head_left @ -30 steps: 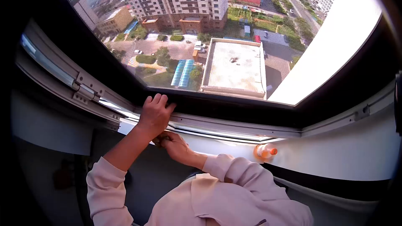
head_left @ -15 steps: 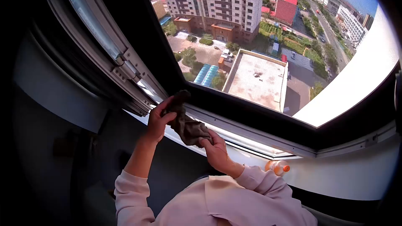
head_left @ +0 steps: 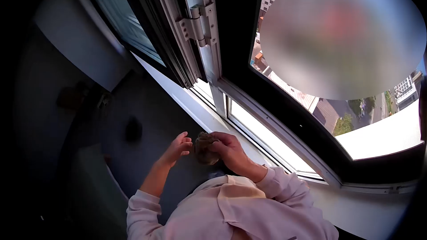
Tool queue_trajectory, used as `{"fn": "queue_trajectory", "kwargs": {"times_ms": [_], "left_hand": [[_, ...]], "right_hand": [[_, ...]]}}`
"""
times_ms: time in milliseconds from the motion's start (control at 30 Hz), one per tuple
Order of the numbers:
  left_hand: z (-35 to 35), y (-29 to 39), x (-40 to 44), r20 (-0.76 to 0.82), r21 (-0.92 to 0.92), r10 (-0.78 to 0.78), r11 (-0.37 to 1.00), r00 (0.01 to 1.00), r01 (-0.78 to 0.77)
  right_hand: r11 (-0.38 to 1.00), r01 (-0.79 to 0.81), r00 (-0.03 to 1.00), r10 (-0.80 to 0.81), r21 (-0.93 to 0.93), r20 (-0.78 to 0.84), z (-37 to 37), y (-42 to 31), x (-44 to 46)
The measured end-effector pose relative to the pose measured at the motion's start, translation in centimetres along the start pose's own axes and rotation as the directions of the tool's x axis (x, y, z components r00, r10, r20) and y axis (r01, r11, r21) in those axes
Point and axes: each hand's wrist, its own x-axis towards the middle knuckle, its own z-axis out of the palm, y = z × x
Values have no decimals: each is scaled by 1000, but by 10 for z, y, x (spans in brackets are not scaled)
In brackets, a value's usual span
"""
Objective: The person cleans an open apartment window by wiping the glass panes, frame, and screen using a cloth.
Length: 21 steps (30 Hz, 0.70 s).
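A dark, crumpled cloth (head_left: pixel 206 151) is bunched up in my right hand (head_left: pixel 231 151), whose thumb and fingers press around it in front of my body. Just to the left of the cloth, my left hand (head_left: pixel 177 149) is apart from it, fingers spread and slightly curled, with nothing in them. Beyond both hands runs the pale window sill (head_left: pixel 178 95), with the open window's frame (head_left: pixel 275 126) rising over it.
A metal hinge (head_left: pixel 195 29) joins the frame on the left, near a glass pane (head_left: pixel 124 15). The dark floor (head_left: pixel 147 102) lies below on the left. Buildings show outside through the screen; a large blurred oval covers much of that view.
The cloth was stretched between both hands near the frame; now it is bunched in my right hand, closer to my body. My left hand has let go. The view has turned left.
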Motion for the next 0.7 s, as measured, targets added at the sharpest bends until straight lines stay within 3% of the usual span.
{"fn": "queue_trajectory", "kwargs": {"times_ms": [33,67,100,133,200,233,267,333,367,400,433,467,533,567,600,667,700], "left_hand": [[0,-1,-7,-81,238,234,948,969,-210],[1,1,-9,-97,476,468,797,879,-372],[3,4,-16,0,245,450,866,893,-436],[18,18,-28,9,247,444,867,896,-432],[41,35,-40,402,134,398,866,825,-483],[35,34,-42,435,326,361,791,825,-518],[37,30,-41,446,331,353,789,822,-518],[40,29,-39,359,517,401,667,843,-537],[49,31,-38,369,525,391,661,843,-536],[63,34,-39,315,407,564,646,763,-646],[79,39,-39,236,291,712,597,661,-747],[98,46,-40,251,301,704,595,664,-745],[130,64,-37,80,42,754,651,652,-758],[135,65,-35,21,-26,724,689,689,-724],[132,66,-29,38,-10,722,691,690,-723],[121,70,-15,-61,184,767,638,639,-748],[123,75,-10,-135,200,773,634,619,-747]], "right_hand": [[991,-133,991,133,3,29,8,-8,1],[991,-132,991,132,3,28,11,-1,6],[984,-147,985,156,-103,76,12,11,11],[966,-158,976,184,-206,117,13,19,14],[974,-139,974,168,-180,154,12,15,15],[979,-79,991,98,-190,94,12,10,13],[979,-17,999,25,-202,35,10,6,12],[980,-35,999,43,-195,34,-4,15,17],[993,-31,999,28,-111,-27,-9,23,18],[1000,-19,996,17,-25,-87,-14,32,21],[999,-18,999,16,-31,-45,-22,41,25],[1000,-6,999,5,-18,-53,-24,51,25],[980,-79,986,51,-180,-157,-20,65,27],[965,-224,969,204,-137,-142,-16,48,15],[971,-208,971,190,-121,-145,-20,51,15],[919,-293,955,291,-264,-47,-25,64,14],[930,-295,954,298,-220,-22,-27,73,14]]}}
